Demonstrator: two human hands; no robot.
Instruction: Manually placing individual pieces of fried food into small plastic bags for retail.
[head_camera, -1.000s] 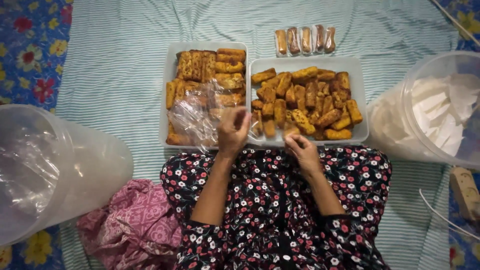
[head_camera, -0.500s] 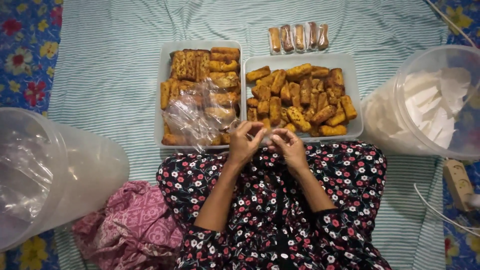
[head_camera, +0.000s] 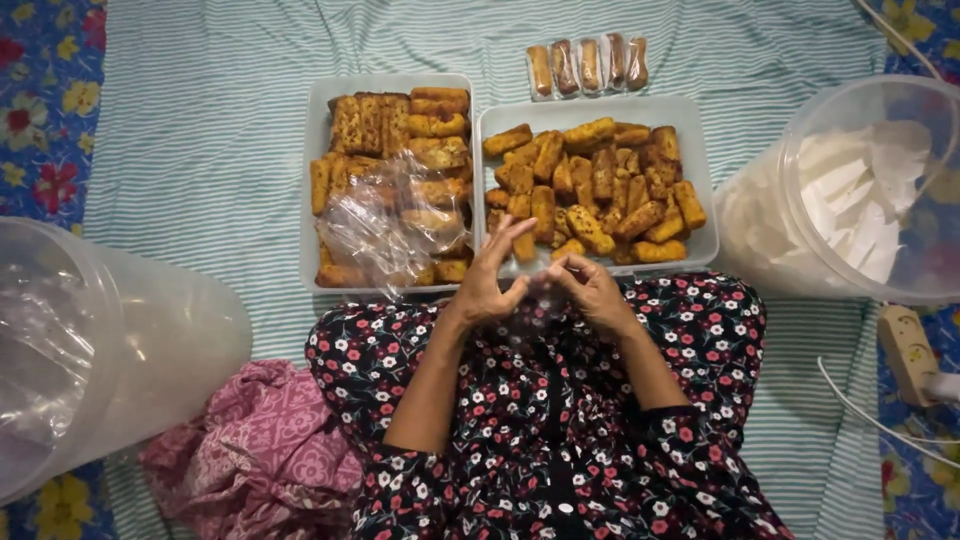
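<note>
Trays (head_camera: 700, 180) ahead, tubs (head_camera: 760, 230) flanking.

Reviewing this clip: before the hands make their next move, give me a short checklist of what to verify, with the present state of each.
1. Both hands free to work: left hand and right hand meet over the lap, nothing in their way. Ok.
2. Something between the fingertips: a faint clear film may be there, too blurred to confirm. Cannot tell.
3. Right tray of fried rolls close to the hands, just past the fingers. Ok.
4. Clear wrappers at hand: a loose pile lies on the left tray. Ok.
5. Wrapped pieces lined up beyond the trays, apart from the unwrapped ones. Ok.
6. Large clear tub on the left lies on its side. Cannot tell if usable.
</note>
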